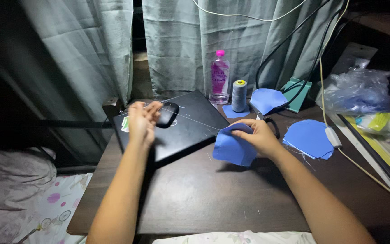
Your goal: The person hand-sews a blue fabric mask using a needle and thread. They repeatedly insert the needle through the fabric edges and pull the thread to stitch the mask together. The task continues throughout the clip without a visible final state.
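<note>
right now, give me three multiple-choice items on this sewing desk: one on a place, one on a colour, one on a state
1. Where does the grey cone-shaped thread spool stand?
A. beside the clear plastic bottle with a pink cap
B. on the closed black laptop
C. on the floor

2. What colour is the fabric piece in the right hand?
A. red
B. blue
C. white

3. What is the left hand doing?
A. lying flat on the dark wooden table
B. gripping scissors
C. raised, pinching a taut thin thread

Answers: 1 A, the spool is just right of the bottle. 2 B, the cloth is blue like the other cut pieces. 3 C, the thread runs from its fingers to the fabric.
</note>
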